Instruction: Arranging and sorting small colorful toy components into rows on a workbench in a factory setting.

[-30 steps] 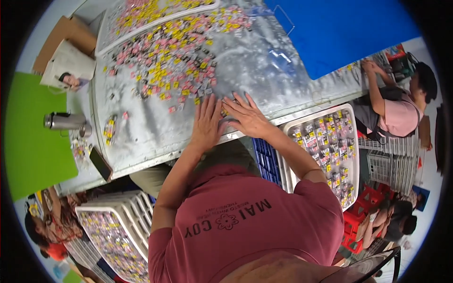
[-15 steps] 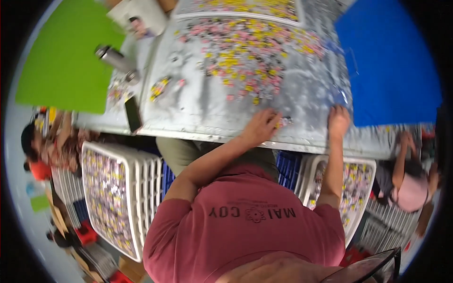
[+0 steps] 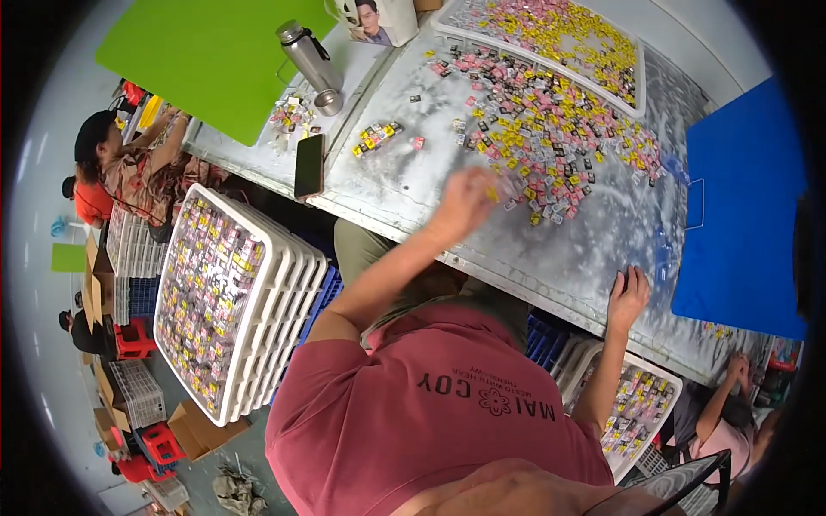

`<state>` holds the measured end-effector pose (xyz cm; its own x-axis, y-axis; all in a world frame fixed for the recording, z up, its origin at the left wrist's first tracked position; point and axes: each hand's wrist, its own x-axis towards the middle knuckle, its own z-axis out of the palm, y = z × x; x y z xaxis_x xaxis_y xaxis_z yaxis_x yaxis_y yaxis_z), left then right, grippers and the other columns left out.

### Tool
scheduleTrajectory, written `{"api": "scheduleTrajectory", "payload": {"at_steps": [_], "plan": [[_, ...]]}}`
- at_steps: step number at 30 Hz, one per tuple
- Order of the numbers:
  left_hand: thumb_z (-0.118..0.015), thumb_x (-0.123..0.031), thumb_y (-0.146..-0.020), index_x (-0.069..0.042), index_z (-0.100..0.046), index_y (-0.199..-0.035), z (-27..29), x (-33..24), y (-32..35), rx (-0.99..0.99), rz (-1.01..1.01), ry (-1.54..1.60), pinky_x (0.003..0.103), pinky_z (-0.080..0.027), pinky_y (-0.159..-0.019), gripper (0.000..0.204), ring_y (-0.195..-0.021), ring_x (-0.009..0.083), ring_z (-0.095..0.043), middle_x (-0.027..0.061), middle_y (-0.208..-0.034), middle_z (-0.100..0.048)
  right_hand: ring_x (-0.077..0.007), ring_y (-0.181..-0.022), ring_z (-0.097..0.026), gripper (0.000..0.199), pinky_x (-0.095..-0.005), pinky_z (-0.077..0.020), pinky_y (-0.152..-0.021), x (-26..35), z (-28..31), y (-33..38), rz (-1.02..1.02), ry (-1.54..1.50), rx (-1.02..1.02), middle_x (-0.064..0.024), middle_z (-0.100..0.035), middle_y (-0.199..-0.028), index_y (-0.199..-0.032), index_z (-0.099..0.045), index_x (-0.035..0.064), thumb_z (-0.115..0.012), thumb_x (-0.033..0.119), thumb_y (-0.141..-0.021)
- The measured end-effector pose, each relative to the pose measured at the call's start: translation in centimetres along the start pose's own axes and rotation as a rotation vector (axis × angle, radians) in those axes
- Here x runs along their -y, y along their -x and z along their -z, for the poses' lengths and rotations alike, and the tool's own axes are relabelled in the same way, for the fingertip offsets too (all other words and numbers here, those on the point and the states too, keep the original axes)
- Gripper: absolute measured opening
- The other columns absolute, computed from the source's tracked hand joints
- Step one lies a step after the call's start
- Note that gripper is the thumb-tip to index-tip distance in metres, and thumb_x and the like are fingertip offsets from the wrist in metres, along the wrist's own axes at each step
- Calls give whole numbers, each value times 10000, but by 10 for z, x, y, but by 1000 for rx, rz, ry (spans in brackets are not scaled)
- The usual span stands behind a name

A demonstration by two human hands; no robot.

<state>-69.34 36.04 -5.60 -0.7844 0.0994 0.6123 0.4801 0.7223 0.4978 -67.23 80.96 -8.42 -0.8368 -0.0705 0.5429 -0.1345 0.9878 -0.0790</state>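
A wide heap of small flat tile-like pieces (image 3: 551, 129), yellow, pink, white and black, lies spread over the grey metal table (image 3: 404, 193). My left hand (image 3: 465, 205) is over the table at the heap's near left side, somewhat blurred. Its fingers are curled, with a few blurred coloured pieces at their tips. To its left sits a small cluster of the same pieces (image 3: 376, 139), with one pink piece (image 3: 417, 144) beside it. My right hand (image 3: 629, 298) rests on the table near its front edge, fingers loosely stretched and holding nothing visible.
A white tray (image 3: 641, 107) of loose pieces stands behind the heap. Green (image 3: 206, 60) and blue (image 3: 740, 206) panels flank the table. At left are a steel flask (image 3: 310, 58) and a phone (image 3: 309, 165). Stacked filled trays (image 3: 258, 344) stand below. Co-workers sit on both sides.
The view has swung, so the table now slants. My left hand has moved from the front edge farther onto the table; my right hand stays near the edge, its fingers more stretched.
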Motion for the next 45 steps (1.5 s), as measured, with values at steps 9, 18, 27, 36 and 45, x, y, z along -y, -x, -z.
{"api": "scheduleTrajectory", "payload": {"at_steps": [9,18,27,36,45], "plan": [[-734,-194,-923,-42,-567,-1419,116,159,-1,-141,183,-478,475,-481,-990,545,-1130,414,-575,248,-1264,-573,-285,-1051,-665,130,-408,-486,-916,-8,-5,10,-79,-4,-54,-81,-726,-1095,-962,-744,53,-672,160,-974],[-703,-376,-953,-130,-518,-1493,135,189,14,72,193,-613,526,-444,-1071,621,-1268,497,-529,326,-1425,-506,-331,-910,-675,77,-437,-511,-824,24,12,-5,-84,-236,-69,-117,-717,-924,-849,-710,52,-732,115,-887],[-715,-96,-852,-67,-646,-1319,27,53,-10,237,-117,-114,487,-449,-1103,473,-1294,401,-539,179,-1410,-572,-279,-957,-671,113,-424,-488,-915,110,36,14,270,-545,148,-71,-706,-921,-858,-709,64,-800,108,-806],[-665,2,-851,-55,-698,-1242,-25,26,1,372,-142,2,430,-515,-989,397,-1132,348,-603,130,-1288,-633,-274,-955,-644,210,-444,-479,-935,146,44,-18,413,-589,240,-63,-691,-916,-977,-754,69,-811,147,-791],[-733,-6,-869,7,-679,-1259,-29,9,-3,372,211,246,385,-572,-838,394,-986,312,-680,153,-1197,-615,-324,-998,-647,276,-441,-499,-918,173,-29,-78,353,-709,284,-107,-676,-1119,-1110,-726,57,-721,43,-835]]}}
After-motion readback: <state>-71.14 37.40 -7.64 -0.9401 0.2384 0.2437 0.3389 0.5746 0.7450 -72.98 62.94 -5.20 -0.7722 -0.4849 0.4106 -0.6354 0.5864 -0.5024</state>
